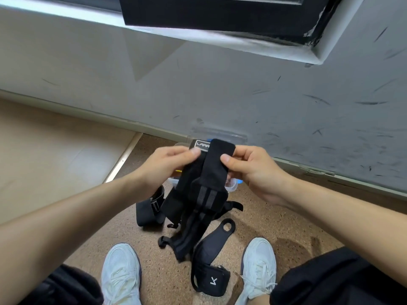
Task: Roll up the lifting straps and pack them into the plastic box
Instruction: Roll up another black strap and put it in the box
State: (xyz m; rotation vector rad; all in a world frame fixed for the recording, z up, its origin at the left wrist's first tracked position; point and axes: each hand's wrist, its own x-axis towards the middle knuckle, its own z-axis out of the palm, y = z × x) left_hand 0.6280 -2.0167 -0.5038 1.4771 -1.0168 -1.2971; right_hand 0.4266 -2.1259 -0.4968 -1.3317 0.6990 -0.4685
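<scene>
holding now: one black lifting strap (211,170) is up between both my hands above the floor (275,227); its top end is folded over and its tail hangs into the tangle (176,243) below.
left hand: my left hand (165,166) pinches the strap's upper left edge, fingers (176,150) curled behind it.
right hand: my right hand (255,172) pinches the upper right edge, thumb pressed on the near face.
plastic box: clear, on the floor at the edge where it meets the wall, just behind the strap; only a bit of rim (232,188) shows and i cannot tell what is inside.
other straps: one lies left of the tangle (149,209), and one with a white mark (211,276) lies between my shoes (121,274).
risk, slack start: if the first turn is loose, the roll will likely spring open as soon as one pinch lets go.
risk, snagging tail: the hanging tail looks mixed in with the loops on the floor; rolling upward could drag them along or skew the roll.
risk, blind drop: my hands and the strap hide the box, so i may miss the opening or knock the light box along the wall.
risk, bulk: an uneven, fat roll may not leave room in the box for the rest.
</scene>
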